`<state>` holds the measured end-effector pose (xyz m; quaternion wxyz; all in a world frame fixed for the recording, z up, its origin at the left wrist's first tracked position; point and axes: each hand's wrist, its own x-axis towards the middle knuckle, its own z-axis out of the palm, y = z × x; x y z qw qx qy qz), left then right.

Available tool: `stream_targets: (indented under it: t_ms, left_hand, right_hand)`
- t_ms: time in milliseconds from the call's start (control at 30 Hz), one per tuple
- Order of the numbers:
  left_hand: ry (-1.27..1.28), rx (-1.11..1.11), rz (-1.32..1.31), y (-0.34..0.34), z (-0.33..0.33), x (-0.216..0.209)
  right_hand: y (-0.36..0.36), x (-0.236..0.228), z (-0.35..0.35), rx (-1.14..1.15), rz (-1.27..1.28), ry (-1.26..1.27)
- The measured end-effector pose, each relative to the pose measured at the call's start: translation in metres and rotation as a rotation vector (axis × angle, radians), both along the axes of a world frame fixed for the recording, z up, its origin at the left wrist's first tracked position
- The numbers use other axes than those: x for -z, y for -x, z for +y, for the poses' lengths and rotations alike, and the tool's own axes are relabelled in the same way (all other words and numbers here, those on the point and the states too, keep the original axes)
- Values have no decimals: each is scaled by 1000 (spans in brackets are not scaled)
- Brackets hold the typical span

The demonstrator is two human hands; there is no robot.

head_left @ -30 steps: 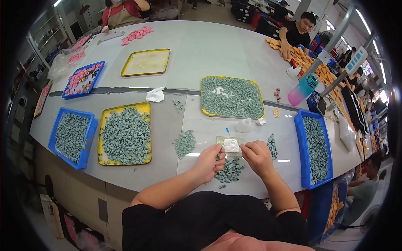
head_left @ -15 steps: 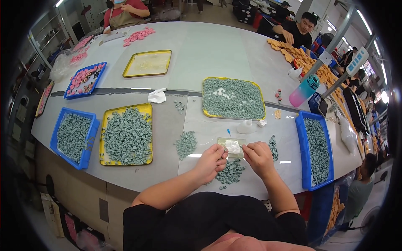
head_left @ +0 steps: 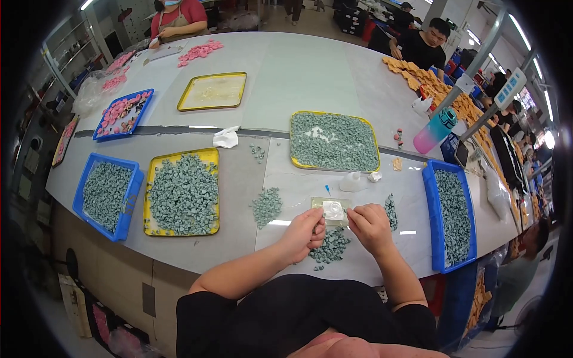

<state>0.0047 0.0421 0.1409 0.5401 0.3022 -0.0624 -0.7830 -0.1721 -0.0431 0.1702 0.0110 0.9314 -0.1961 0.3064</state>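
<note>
My left hand [head_left: 305,234] and my right hand [head_left: 370,225] rest close together on the grey table [head_left: 239,179], just in front of a small clear plate [head_left: 331,204] that carries a white blob. Both hands have curled fingers; each seems to pinch something small, too tiny to make out. A heap of small grey-green pieces [head_left: 330,246] lies between and below the hands. Another small heap [head_left: 267,205] lies to the left, and a narrow one [head_left: 391,211] to the right.
A yellow tray [head_left: 182,193] and a blue bin [head_left: 106,194] of grey-green pieces stand left; another yellow tray [head_left: 334,142] is behind, a blue bin [head_left: 450,215] right. A pink-and-teal bottle [head_left: 436,131] and a white squeeze bottle [head_left: 353,182] stand nearby. Other people work at the far side.
Both hands stay at the same spot by the clear plate, with only slight finger movement.
</note>
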Motion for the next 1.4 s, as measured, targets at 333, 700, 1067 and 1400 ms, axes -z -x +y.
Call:
stream_targets:
  t_ms: [333, 700, 1067, 1400]
  left_hand:
    - [-2, -74, 8, 12, -4, 3]
    - [6, -78, -53, 74, -16, -4]
    - [-53, -43, 38, 106, -15, -10]
    - [-90, -53, -33, 88, -17, -21]
  right_hand:
    - [13, -1, -6, -5, -21, -8]
    - [81, -2, -20, -43, -114, 5]
    - [119, -7, -14, -33, -112, 29]
    - [101, -13, -20, -31, -53, 42]
